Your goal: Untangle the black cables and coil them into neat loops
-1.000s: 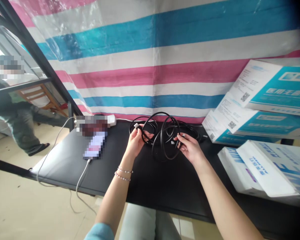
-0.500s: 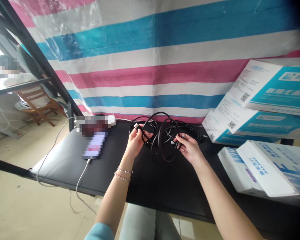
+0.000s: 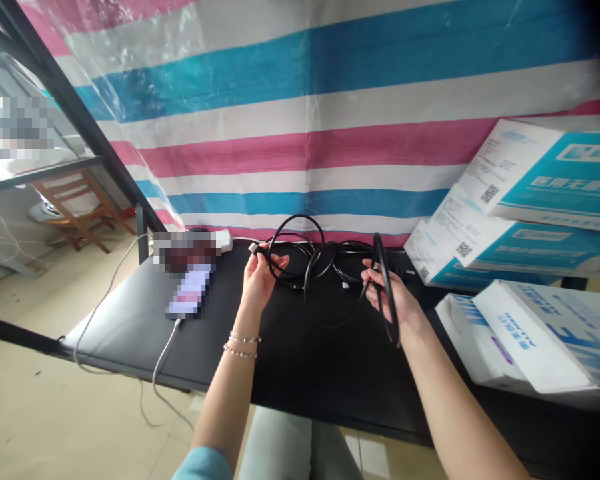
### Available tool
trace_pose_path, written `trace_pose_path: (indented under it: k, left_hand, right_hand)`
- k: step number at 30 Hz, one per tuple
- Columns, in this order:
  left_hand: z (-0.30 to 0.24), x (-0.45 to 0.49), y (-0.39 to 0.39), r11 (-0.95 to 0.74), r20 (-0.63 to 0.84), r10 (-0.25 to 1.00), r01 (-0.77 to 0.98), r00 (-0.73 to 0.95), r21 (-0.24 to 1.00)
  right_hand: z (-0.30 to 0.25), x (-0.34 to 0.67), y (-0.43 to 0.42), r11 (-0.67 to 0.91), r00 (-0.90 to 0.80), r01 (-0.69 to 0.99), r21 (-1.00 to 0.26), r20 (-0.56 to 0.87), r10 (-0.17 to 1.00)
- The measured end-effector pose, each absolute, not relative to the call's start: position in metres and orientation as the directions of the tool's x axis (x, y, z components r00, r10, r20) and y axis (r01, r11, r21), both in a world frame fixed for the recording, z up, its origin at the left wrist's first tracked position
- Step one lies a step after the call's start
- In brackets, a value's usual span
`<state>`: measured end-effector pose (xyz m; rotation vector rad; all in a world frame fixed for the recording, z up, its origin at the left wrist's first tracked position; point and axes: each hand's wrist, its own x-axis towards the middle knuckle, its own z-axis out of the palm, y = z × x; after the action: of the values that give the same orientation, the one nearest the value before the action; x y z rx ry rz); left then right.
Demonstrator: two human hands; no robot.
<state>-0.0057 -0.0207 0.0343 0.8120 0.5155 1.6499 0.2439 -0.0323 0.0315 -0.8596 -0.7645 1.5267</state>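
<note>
A black cable runs in loose loops between my two hands above the dark tabletop. My left hand is closed on one end, and a pale metal connector sticks out past the fingertips. Several loops of the same cable hang from my right hand, whose fingers are closed around them. Behind the hands, more coiled black cables lie on the table. The cable's other end cannot be made out.
Stacked blue-and-white boxes stand at the right, with white cartons in front. A phone on a grey charging cord lies at the left beside a white power strip. A striped sheet hangs behind the table.
My hands have moved apart, the left one leftward and the right one rightward. The right-hand loops have swung edge-on, and the cable between the hands has opened out.
</note>
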Motion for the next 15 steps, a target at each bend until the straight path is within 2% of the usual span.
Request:
trace_pose_path:
  k: [7,11,15]
  left_hand:
    - [0.0296,-0.0126,-0.0164,-0.277,0.257,0.957,-0.678,-0.133,0.680]
    - [0.0294,-0.0121,-0.0164,-0.284,0.273,0.953,-0.690,-0.129,0.666]
    - [0.0300,-0.0073,-0.0185,-0.237,0.282,0.958,-0.702,-0.054,0.672]
  right_hand:
    - [0.0373,0.2523,-0.0330,-0.137,-0.058,-0.614,-0.778,-0.128,0.990]
    - [0.0365,0.2515,-0.0311,-0.093,0.006,-0.581,-0.808,-0.118,0.993]
    - [0.0331,0.2468,-0.0286,-0.051,0.073,-0.556,-0.830,-0.110,0.991]
